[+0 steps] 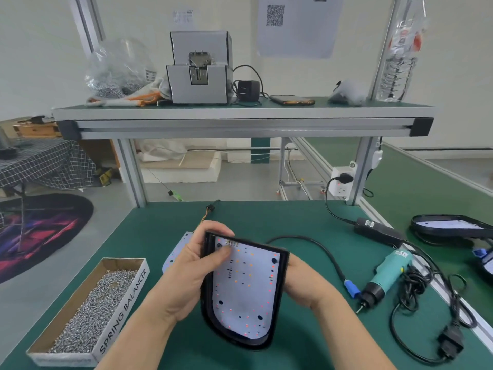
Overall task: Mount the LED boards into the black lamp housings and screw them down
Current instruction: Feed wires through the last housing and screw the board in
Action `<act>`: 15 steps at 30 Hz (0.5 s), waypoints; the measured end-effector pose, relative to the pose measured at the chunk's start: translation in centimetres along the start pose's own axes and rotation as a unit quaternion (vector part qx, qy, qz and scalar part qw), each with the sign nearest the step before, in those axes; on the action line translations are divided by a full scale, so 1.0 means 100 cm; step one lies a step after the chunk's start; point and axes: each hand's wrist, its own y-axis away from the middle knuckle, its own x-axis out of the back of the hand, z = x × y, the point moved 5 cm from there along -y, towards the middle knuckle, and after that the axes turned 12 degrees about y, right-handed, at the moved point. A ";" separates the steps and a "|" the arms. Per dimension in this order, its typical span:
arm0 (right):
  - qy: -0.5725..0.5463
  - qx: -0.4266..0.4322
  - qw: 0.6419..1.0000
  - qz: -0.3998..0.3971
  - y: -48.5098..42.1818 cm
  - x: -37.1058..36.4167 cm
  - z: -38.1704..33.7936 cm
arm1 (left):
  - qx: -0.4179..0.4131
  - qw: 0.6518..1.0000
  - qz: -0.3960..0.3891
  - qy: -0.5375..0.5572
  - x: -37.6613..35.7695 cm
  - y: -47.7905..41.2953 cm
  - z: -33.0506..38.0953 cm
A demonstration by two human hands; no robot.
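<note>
Now | left hand [186, 265], right hand [297, 276] grip housing [282, 289] edges | LED board [240, 292] inside

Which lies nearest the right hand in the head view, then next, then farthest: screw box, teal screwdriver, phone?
1. teal screwdriver, on the mat just right of the right hand.
2. screw box, across the mat, far left.
3. phone, up on the back shelf.

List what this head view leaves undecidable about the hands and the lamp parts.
Head view:
Right hand: fingers hidden behind the black housing.
LED board: fastened or not, holes too small and blurred.
Spare board: mostly covered by the left hand.
</note>
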 end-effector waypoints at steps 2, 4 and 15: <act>-0.011 -0.019 1.000 -0.002 -0.003 0.000 0.004 | 0.011 0.999 -0.007 0.051 0.008 0.000 0.005; -0.067 -0.021 0.998 0.002 -0.002 0.006 0.008 | 0.012 0.996 -0.011 0.091 0.020 -0.001 0.011; 0.313 0.016 0.946 0.082 0.005 0.025 -0.020 | 0.050 0.978 0.027 0.201 0.065 -0.005 -0.018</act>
